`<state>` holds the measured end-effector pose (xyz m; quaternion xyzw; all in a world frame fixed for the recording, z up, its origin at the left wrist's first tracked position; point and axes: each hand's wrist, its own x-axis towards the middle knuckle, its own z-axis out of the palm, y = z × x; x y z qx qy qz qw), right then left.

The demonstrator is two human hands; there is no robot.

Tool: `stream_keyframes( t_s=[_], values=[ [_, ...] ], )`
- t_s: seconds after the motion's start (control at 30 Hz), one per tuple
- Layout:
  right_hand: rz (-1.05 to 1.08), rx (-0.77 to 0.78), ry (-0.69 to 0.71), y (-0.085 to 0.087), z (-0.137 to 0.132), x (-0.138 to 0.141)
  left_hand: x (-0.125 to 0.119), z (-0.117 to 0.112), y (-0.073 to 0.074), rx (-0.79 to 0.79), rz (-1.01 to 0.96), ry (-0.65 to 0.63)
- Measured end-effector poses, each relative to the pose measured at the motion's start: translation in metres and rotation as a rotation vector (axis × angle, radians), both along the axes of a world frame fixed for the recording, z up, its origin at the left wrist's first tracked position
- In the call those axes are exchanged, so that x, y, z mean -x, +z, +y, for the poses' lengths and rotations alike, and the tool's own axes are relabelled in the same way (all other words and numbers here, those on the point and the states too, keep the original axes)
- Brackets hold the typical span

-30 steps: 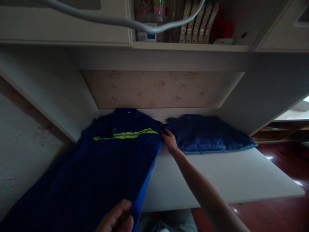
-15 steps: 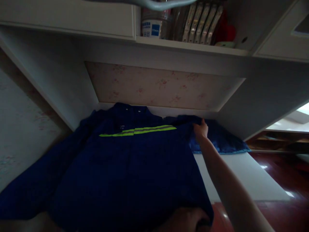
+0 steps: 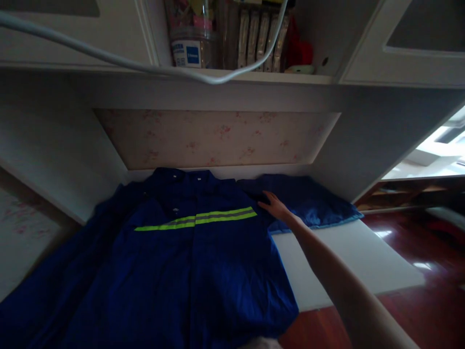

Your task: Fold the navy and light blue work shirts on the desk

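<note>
A dark blue work jacket [image 3: 160,271] lies spread out, collar towards the back wall, with a yellow-green and grey reflective stripe [image 3: 225,215] across its chest. My right hand [image 3: 276,207] is at the jacket's shoulder and sleeve on the right, fingers apart and resting on or just over the cloth. Beneath and beyond that hand, a flat dark blue cloth [image 3: 312,196] with a lighter blue edge reaches to the right. My left hand is out of view. A blurred pale shape at the bottom edge cannot be made out.
The jacket lies on a white surface [image 3: 345,261] under a cabinet. A shelf [image 3: 276,76] above holds a clear tub [image 3: 194,53], several upright cases and a red item. A white cable [image 3: 214,80] hangs across the top. Reddish floor [image 3: 403,310] shows at right.
The view has shifted, showing the scene further left. My right hand has let go of the pinched sleeve and its fingers have spread. The jacket's lower part now lies flatter.
</note>
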<state>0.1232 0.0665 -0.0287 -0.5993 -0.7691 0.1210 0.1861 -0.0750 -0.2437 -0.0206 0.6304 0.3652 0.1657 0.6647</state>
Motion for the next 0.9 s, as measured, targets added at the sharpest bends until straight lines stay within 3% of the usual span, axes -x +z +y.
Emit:
stream_keyframes(
  t_s=[0.13, 0.2, 0.23, 0.27, 0.33, 0.4, 0.43, 0.47, 0.53, 0.6, 0.67, 0.73, 0.8, 0.9],
  values=[
    [-0.045, 0.069, -0.109, -0.002, 0.023, -0.011, 0.063, 0.022, 0.041, -0.112, 0.084, 0.115],
    [-0.044, 0.082, -0.189, 0.003, 0.034, -0.023, 0.113, 0.054, 0.060, -0.265, 0.185, 0.306],
    [-0.034, 0.083, -0.238, 0.007, 0.039, -0.029, 0.142, 0.074, 0.066, -0.397, 0.292, 0.464],
    [-0.019, 0.082, -0.310, 0.011, 0.044, -0.035, 0.172, 0.096, 0.071, -0.533, 0.424, 0.570],
    [0.024, 0.063, -0.545, 0.019, 0.053, -0.044, 0.229, 0.136, 0.074, -0.778, 0.809, 0.601],
    [0.048, -0.030, -0.779, 0.025, 0.058, -0.044, 0.276, 0.168, 0.072, -0.825, 0.979, 0.609],
    [0.035, -0.110, -0.831, 0.027, 0.059, -0.040, 0.293, 0.179, 0.069, -0.827, 1.037, 0.593],
    [0.005, -0.200, -0.819, 0.028, 0.058, -0.034, 0.306, 0.187, 0.066, -0.820, 1.073, 0.570],
    [-0.094, -0.314, -0.604, 0.024, 0.054, -0.019, 0.320, 0.199, 0.061, -0.817, 1.138, 0.475],
    [-0.202, -0.275, -0.262, 0.014, 0.047, -0.006, 0.326, 0.205, 0.060, -0.813, 1.177, 0.370],
    [-0.283, -0.145, -0.040, -0.004, 0.042, -0.001, 0.332, 0.209, 0.065, -0.809, 1.226, 0.333],
    [-0.331, -0.007, -0.017, -0.024, 0.038, -0.006, 0.347, 0.209, 0.078, -0.788, 1.319, 0.398],
    [-0.348, 0.077, -0.090, -0.041, 0.037, -0.019, 0.373, 0.202, 0.097, -0.727, 1.460, 0.550],
    [-0.319, 0.065, -0.253, -0.050, 0.041, -0.038, 0.415, 0.179, 0.129, -0.569, 1.667, 0.786]
  ],
)
